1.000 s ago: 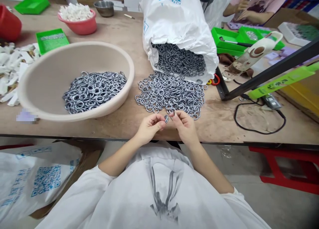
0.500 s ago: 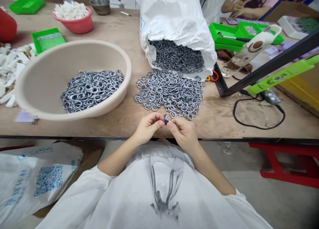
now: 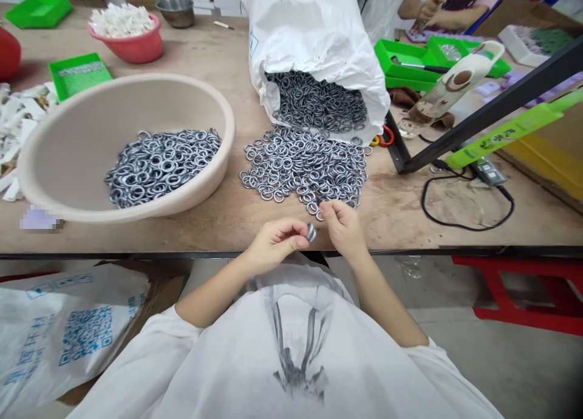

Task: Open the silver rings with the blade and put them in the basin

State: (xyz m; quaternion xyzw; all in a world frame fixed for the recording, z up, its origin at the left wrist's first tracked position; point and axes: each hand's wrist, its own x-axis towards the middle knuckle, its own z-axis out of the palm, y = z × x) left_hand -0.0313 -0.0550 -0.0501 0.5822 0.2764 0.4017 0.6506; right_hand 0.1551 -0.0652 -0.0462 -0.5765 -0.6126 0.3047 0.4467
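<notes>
**Two hands, one ring pinched at the table's near edge**

Two hands meet just above the near edge of the worn wooden table (image 3: 228,48). Your left hand (image 3: 276,244) is closed in a pinch, thumb and fingertips gripping a small grey metal ring (image 3: 311,232) that stands on edge. Your right hand (image 3: 344,224) sits just beside it, at 2 o'clock from the ring, fingers curled with the tips drawn together at the nearest rings of the heap; whether it grips one of them cannot be told.

That loose heap of grey metal rings (image 3: 305,164) lies on the table at 12 o'clock from your hands, its near fringe touching your right fingertips. It runs back into the mouth of the white plastic sack with blue print (image 3: 314,36), which lies tipped on its side with more rings inside.

At 10 o'clock from your hands stands the wide beige plastic basin (image 3: 82,139), holding a layer of the same rings on its right side. Farther off at 11 o'clock is a pink bowl of white pieces (image 3: 125,33). At 2 o'clock a black cable (image 3: 455,224) loops on the table, and beyond it green plastic trays (image 3: 410,61). Another person's hands (image 3: 430,6) show at the far right corner.
</notes>
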